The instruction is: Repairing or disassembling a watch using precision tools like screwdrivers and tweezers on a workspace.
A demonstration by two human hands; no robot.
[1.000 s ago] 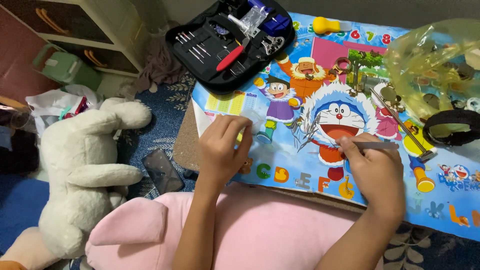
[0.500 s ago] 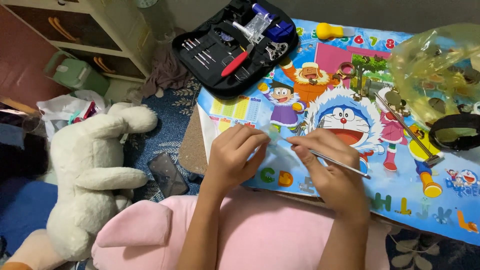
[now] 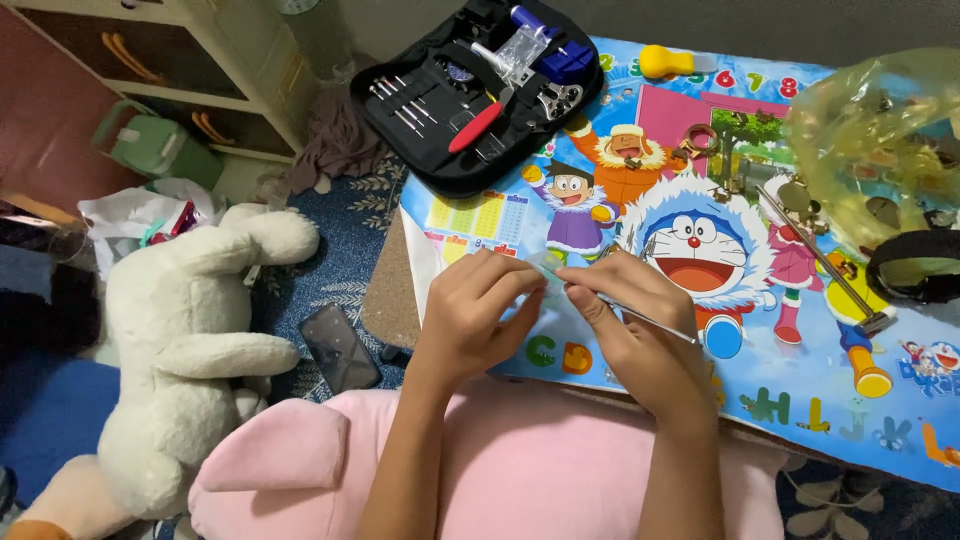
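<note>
My left hand (image 3: 478,315) and my right hand (image 3: 632,325) meet over the near edge of a small table covered by a colourful cartoon mat (image 3: 690,250). Between the fingertips of both hands is a small clear plastic bag (image 3: 548,270). My right hand also holds a thin metal tool (image 3: 648,322) that sticks out to the right. What the bag contains is too small to tell.
An open black tool case (image 3: 470,90) with small screwdrivers and a red-handled tool lies at the mat's far left. A yellow plastic bag (image 3: 880,150), a small hammer (image 3: 830,275) and a black strap (image 3: 915,265) sit right. A white plush rabbit (image 3: 180,340), a phone (image 3: 340,345) and a pink cushion (image 3: 520,470) are nearby.
My right hand came in from the right with the thin tool to meet my left hand. Both hands now pinch the small clear bag.
</note>
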